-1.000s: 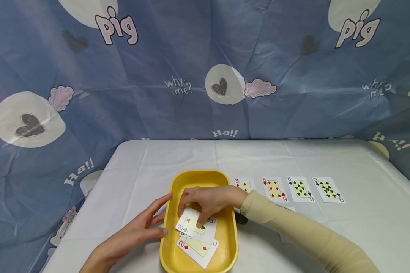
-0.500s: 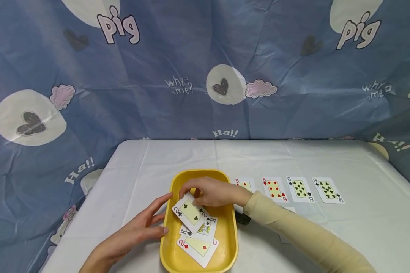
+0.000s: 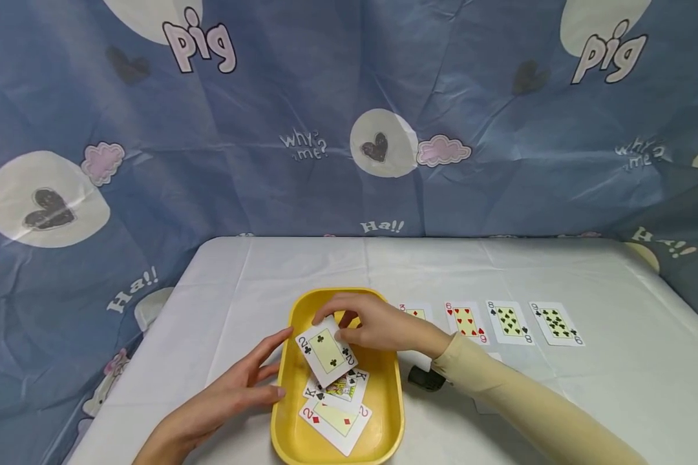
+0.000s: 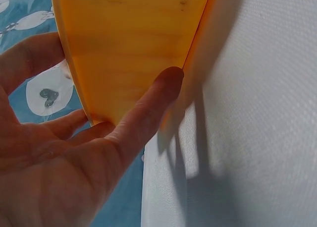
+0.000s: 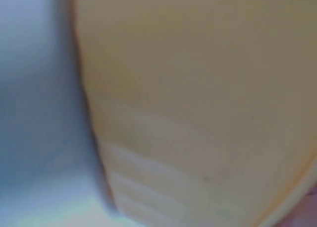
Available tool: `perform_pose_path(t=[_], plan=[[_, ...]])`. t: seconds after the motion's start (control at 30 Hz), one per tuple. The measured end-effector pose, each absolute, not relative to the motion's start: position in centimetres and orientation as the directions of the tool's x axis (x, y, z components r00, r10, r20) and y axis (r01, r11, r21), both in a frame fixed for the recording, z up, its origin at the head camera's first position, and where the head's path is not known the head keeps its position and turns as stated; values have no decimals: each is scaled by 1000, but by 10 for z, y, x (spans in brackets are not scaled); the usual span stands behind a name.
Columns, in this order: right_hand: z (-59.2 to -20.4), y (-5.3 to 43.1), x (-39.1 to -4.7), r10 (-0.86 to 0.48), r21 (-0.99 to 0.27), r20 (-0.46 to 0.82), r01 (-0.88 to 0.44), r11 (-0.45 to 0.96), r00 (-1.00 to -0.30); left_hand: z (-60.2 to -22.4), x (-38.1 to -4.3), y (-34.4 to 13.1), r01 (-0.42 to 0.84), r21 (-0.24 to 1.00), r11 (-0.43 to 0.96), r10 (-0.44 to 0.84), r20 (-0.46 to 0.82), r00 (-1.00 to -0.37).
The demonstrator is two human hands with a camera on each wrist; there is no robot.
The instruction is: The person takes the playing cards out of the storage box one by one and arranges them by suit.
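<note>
In the head view, a yellow tray (image 3: 385, 400) stands on the white table. My right hand (image 3: 375, 323) pinches a two of clubs (image 3: 326, 352) by its upper right edge, tilted over the tray. Below it inside the tray, a king of spades (image 3: 355, 391) partly covers a two of diamonds (image 3: 343, 436). My left hand (image 3: 232, 394) has its fingers and thumb stretched out against the tray's left side. The left wrist view shows those fingers touching the yellow outer wall (image 4: 129, 33). A blurred tray wall (image 5: 198, 88) fills most of the right wrist view, with the held card out of sight.
Right of the tray, a row of face-up cards holds a three of diamonds (image 3: 414, 313), six of hearts (image 3: 465, 321), black eight (image 3: 508, 321) and black nine (image 3: 556, 323). Another card (image 3: 484, 407) lies partly under the right sleeve. A blue printed cloth (image 3: 326, 194) hangs behind.
My right hand has lifted the two of clubs off the pile and moved slightly up and right, uncovering the king of spades. The left hand has stayed at the tray.
</note>
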State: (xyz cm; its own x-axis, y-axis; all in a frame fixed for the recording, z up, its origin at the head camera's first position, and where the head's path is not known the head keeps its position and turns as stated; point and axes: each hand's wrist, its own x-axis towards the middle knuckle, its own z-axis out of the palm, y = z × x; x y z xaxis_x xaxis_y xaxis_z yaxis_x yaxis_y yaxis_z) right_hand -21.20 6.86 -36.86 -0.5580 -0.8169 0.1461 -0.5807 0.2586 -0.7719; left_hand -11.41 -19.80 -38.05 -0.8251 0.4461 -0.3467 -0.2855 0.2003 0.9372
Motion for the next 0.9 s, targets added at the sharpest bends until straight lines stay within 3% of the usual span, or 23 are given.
perform_pose_path(t=[0.43,0.9], plan=[[-372,97,-190,-598,-869,199,-422,259,-777,-382,-113,-200,-288,939,189,451,-344,-824],[-368,143,-181,-500,-946,158,-275,170,-852,-383,-114,-200,-299,937,180,463,-349,-815]])
